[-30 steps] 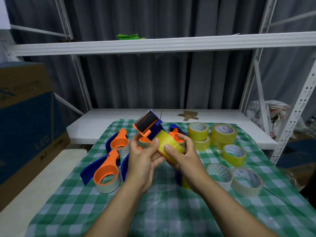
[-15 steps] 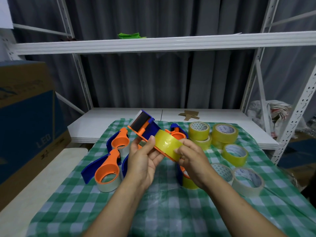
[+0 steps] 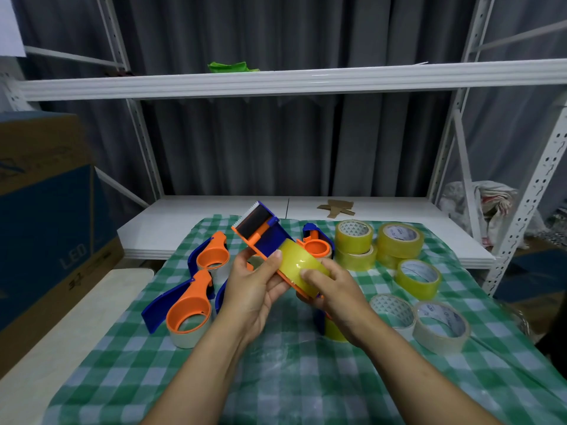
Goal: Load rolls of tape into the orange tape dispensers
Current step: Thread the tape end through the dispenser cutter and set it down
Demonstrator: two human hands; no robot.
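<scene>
Checked cloth (image 3: 276,378) covers the table. Loose rolls (image 3: 399,240) sit on the right side, some stacked, none loaded. On the left, two loaded dispensers (image 3: 190,314) lie flat, each with a roll on its orange hub, so they look done. There's one more, the rear dispenser (image 3: 316,245), behind my hands; I can't tell its status.

Held dispenser (image 3: 264,237) is up off the cloth and tilted, with its toothed blade (image 3: 250,211) pointing away from me. Yellow roll (image 3: 299,265) sits at its hub end, nearest me.

Left hand (image 3: 254,289) grips the dispenser body from below, thumb tip at the roll's edge. Right hand (image 3: 334,289) curls its fingers over the roll's outer face.

My read on the step: seating the roll on the hub. My fingers hide the hub, so I can't tell whether it's fully home.

Next: press the roll flat against the orange plate, then find the tape end and pull it up to the blade. The left hand needs to stay firm while the right pushes.
</scene>
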